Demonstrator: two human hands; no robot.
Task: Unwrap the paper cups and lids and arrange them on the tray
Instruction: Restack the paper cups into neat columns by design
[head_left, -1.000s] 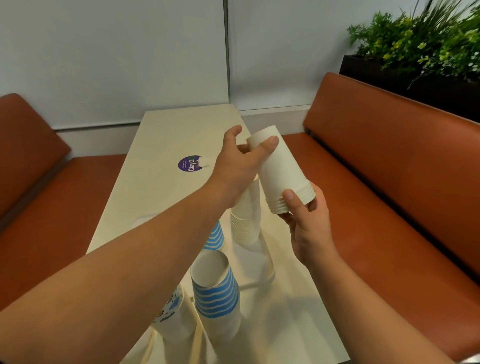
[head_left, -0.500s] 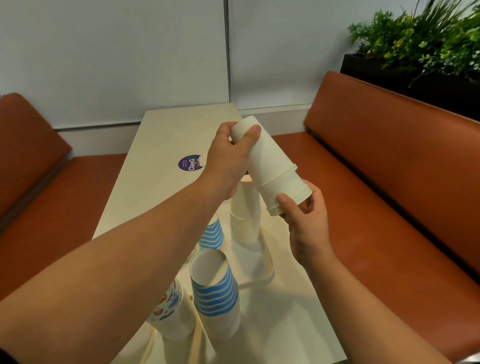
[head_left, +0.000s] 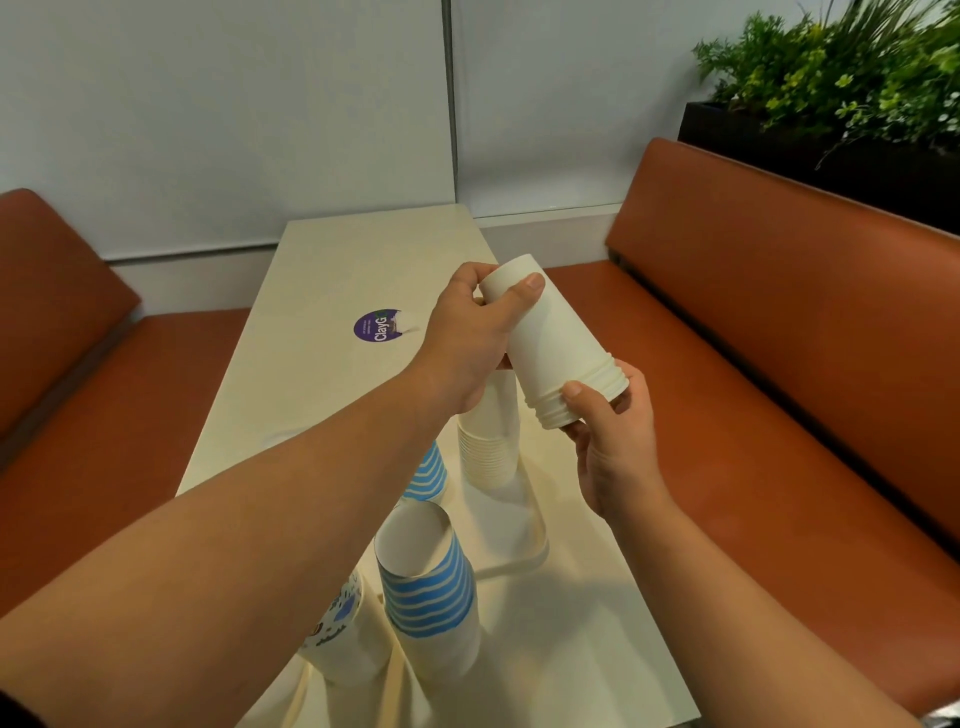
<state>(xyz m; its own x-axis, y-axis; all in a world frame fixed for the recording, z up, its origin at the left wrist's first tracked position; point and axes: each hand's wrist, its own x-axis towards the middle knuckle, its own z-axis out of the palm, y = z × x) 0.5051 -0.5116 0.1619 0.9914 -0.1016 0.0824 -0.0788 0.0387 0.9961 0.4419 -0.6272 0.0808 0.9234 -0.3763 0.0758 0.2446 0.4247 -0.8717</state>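
Observation:
Both hands hold a short stack of plain white paper cups (head_left: 558, 345) in the air, tilted with the bottoms up and to the left. My left hand (head_left: 467, 338) grips the bottom end. My right hand (head_left: 610, 441) pinches the rim end. Below them an upside-down stack of white cups (head_left: 488, 441) stands on the cream tray (head_left: 537, 548). A blue-striped stack (head_left: 428, 475) stands to its left, partly hidden by my left arm. Nearer me stand a second blue-striped stack (head_left: 431, 592) and a stack with a printed pattern (head_left: 340, 629).
The cream table (head_left: 332, 270) runs away to the wall and carries a purple round sticker (head_left: 378, 326). Orange benches flank it on the left (head_left: 62, 467) and right (head_left: 779, 415). A planter with green plants (head_left: 841, 78) sits behind the right bench.
The held white stack has swung from near upright to tilted, its bottom end moving left, then shifted slightly right. Both hands stay on it. The cups on the table have not moved.

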